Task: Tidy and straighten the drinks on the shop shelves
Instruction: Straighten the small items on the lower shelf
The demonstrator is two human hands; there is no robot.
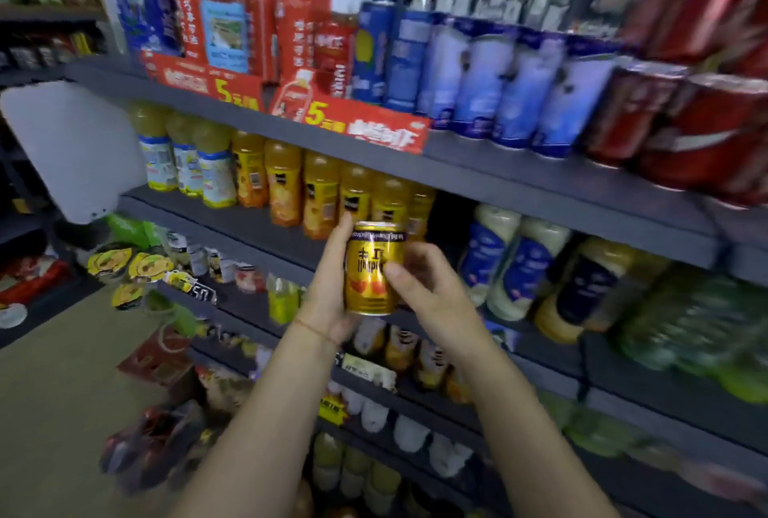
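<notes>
A gold drink can with dark lettering and red fruit on its label is held upright in front of the shelves, at the level of the second shelf. My left hand grips it from the left and underneath. My right hand pinches its right side, thumb across the label. Just behind the can stands a row of orange juice bottles on the shelf board. A dark gap opens to the right of those bottles.
Above are red tea bottles, blue-and-white cans and red cola cans. Right of the gap stand pale bottles with blue labels and green bottles. Lower shelves hold cups and small bottles. A white panel juts out at the left.
</notes>
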